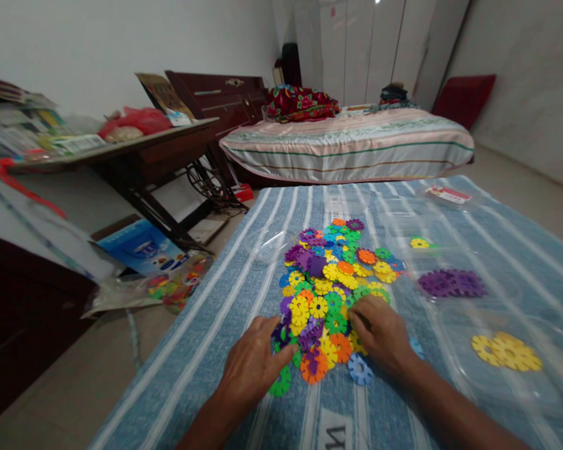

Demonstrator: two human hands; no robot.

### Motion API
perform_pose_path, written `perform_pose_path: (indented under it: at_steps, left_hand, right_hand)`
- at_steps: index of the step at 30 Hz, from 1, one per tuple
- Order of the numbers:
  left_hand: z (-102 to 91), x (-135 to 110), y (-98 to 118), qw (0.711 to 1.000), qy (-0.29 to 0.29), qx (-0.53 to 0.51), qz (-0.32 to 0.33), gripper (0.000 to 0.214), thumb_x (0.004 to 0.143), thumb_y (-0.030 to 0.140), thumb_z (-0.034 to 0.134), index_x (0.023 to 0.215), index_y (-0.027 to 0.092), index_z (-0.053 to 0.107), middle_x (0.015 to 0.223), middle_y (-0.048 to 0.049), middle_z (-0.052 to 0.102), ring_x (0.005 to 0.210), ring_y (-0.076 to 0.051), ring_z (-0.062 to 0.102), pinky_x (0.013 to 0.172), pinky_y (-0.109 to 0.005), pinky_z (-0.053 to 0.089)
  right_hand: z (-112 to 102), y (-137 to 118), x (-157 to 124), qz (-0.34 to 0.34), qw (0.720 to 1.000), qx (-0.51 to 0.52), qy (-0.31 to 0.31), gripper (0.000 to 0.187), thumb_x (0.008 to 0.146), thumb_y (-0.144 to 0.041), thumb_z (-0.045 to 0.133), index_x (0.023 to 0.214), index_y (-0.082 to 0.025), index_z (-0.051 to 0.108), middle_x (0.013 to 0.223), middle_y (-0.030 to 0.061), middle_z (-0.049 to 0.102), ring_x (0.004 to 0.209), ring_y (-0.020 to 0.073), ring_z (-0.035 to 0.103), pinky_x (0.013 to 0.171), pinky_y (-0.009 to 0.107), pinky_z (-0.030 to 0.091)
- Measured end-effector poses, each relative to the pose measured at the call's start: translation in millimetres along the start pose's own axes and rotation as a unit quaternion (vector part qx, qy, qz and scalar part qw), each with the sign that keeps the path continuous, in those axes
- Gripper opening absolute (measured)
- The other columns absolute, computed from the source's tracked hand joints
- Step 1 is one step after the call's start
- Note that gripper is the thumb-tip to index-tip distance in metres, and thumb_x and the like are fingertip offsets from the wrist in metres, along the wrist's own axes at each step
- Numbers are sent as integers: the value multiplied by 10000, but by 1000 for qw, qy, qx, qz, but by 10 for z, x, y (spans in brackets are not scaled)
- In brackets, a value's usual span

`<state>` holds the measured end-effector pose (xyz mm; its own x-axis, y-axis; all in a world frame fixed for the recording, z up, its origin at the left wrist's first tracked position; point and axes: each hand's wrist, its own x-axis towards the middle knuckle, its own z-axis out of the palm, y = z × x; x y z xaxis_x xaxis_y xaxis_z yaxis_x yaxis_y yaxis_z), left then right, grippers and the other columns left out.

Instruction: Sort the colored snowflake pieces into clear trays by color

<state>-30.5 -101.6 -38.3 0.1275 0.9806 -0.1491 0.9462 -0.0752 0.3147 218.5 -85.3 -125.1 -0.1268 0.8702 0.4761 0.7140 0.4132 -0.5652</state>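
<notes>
A loose heap of notched plastic snowflake discs (318,307) in yellow, green, orange, purple and blue covers the middle of the striped cloth. At the heap's left edge rests my left hand (253,353), its thumb spread away from the fingers, beside dark purple and green discs. My right hand (380,328) is on the right side of the heap with fingers curled in a pinch; what lies between the fingertips is hidden. A light blue disc (360,369) sits just below it. To the right, purple discs (451,283) and yellow discs (505,351) lie grouped in clear plastic trays.
A clear tray farther back holds a yellow disc (419,242). A red and white card (448,194) lies at the far right of the cloth (206,356). Beyond stand a bed (347,147) and, at left, a cluttered sewing-machine table (169,137) with a blue box (143,247) beneath.
</notes>
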Motion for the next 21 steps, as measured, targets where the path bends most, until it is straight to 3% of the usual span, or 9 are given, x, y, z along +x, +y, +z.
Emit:
perform_pose_path:
  at_steps: [7, 11, 14, 17, 21]
  left_hand:
    - [-44, 109, 55, 1000, -20, 12, -20, 390, 775, 294, 535, 1130, 169, 640, 1036, -88, 659, 912, -220, 648, 792, -317, 502]
    - [-74, 203, -54, 1000, 12, -14, -6, 419, 758, 364, 546, 1119, 180, 653, 989, -61, 674, 781, -193, 659, 741, -302, 532]
    - [-107, 312, -35, 997, 50, -38, 47, 426, 747, 429, 574, 1098, 208, 671, 927, -35, 681, 775, -196, 661, 727, -296, 544]
    - [-147, 433, 179, 990, 77, -50, 109, 393, 740, 427, 596, 1060, 217, 687, 910, -35, 684, 818, -211, 663, 747, -313, 548]
    - [-148, 620, 699, 975, 86, -52, 196, 288, 757, 273, 567, 1010, 202, 684, 924, -46, 663, 827, -196, 650, 750, -316, 537]
  right_hand:
    - [23, -14, 34, -5, 1000, 3, 16, 231, 929, -206, 470, 745, -196, 609, 744, 36, 576, 744, 164, 512, 686, 280, 359]
    - [45, -35, 84, 0, 1000, -11, 25, 208, 910, -187, 490, 728, -198, 590, 741, 27, 574, 738, 159, 509, 674, 277, 339]
    - [65, -47, 111, 0, 999, -25, 37, 212, 906, -184, 487, 713, -200, 572, 735, 25, 566, 735, 159, 507, 672, 280, 334]
    - [81, -56, 119, -1, 999, -27, 46, 202, 894, -175, 485, 712, -200, 568, 736, 27, 572, 733, 160, 512, 669, 282, 337]
    - [92, -64, 131, 0, 998, -27, 50, 187, 874, -178, 483, 718, -202, 584, 739, 33, 591, 723, 170, 522, 656, 288, 356]
